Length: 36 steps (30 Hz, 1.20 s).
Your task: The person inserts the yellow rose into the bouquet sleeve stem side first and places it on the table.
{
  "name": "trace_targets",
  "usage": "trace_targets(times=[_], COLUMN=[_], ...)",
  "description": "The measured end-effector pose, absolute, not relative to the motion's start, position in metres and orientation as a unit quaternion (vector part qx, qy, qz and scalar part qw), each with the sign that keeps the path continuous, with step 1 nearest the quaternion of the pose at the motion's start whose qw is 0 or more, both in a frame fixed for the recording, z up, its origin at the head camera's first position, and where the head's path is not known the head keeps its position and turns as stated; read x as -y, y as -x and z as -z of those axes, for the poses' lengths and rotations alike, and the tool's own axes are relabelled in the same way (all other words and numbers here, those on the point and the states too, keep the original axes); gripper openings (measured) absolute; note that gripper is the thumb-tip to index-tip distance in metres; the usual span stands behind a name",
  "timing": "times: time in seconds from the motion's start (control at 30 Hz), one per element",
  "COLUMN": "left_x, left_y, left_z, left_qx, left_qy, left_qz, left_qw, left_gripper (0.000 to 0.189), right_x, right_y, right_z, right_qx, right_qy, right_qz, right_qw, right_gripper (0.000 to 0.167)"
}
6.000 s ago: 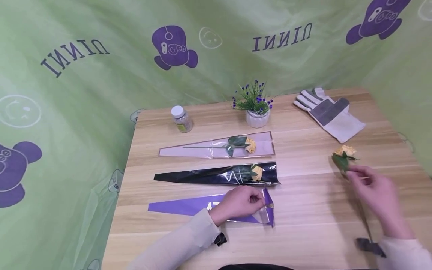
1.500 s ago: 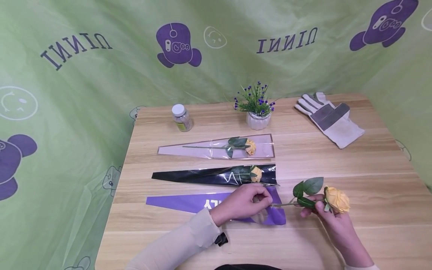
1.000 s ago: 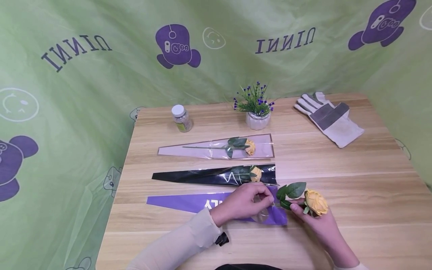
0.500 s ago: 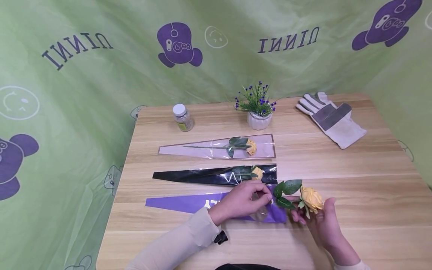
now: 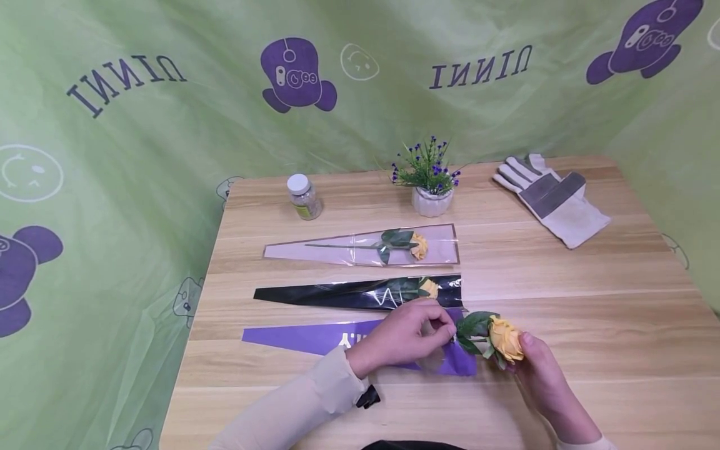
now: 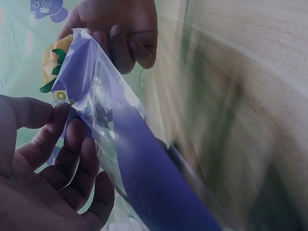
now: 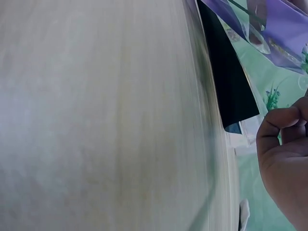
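My left hand [image 5: 413,331] pinches the open end of a purple flower sleeve [image 5: 315,336], which has a clear front. In the left wrist view its thumb and fingers grip the sleeve's edge [image 6: 61,95]. My right hand [image 5: 542,375] holds a yellow artificial rose [image 5: 505,339] by the bloom, thumb on the petals. The rose's leaves [image 5: 472,325] are at the sleeve's mouth. A stretch of green stem [image 7: 246,11] shows within the sleeve in the right wrist view; the stem's lower end is hidden.
Beyond lie a black sleeve [image 5: 315,292] and a pale pink sleeve [image 5: 292,251], each with a yellow rose inside. Behind them stand a white-capped bottle [image 5: 304,199] and a potted plant [image 5: 432,201]. Work gloves [image 5: 554,200] lie back right. A black object [image 5: 368,397] is beside the left cuff.
My right hand has brought the rose from the right side to the purple sleeve and then further left, its grip shifting to the bloom. My left hand has stayed at the sleeve's mouth.
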<state>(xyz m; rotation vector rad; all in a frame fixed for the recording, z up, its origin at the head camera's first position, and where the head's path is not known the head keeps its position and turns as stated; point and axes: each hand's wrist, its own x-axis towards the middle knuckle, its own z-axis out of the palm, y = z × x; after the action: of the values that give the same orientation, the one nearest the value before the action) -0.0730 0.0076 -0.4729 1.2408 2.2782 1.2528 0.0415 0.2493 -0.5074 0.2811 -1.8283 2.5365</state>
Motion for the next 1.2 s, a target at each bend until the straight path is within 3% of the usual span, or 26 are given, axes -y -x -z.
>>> trace_targets(times=[0.23,0.67,0.87,1.2], left_x=[-0.008,-0.009,-0.009,-0.006], left_y=[0.071,0.065,0.063,0.065], left_z=[0.469,0.461,0.458,0.459], left_qx=[-0.794,-0.803,-0.804,-0.812], left_qy=[-0.455,-0.467,-0.472,-0.468], left_qz=[-0.396,-0.367,-0.359,-0.349], left_qw=[0.075,0.040,0.041,0.026], left_gripper=[0.010,0.009,0.010,0.012], right_x=[-0.250,-0.243,-0.236,-0.224], right_y=[-0.039,-0.038,-0.033,-0.036], right_z=[0.508,0.503,0.496,0.500], right_qx=[0.617,0.647,0.736,0.781], right_qy=[-0.123,-0.078,-0.070,-0.153], right_qz=[-0.777,-0.757,-0.669,-0.588], right_qw=[0.030,0.047,0.080,0.144], right_gripper=[0.044,0.030,0.019,0.038])
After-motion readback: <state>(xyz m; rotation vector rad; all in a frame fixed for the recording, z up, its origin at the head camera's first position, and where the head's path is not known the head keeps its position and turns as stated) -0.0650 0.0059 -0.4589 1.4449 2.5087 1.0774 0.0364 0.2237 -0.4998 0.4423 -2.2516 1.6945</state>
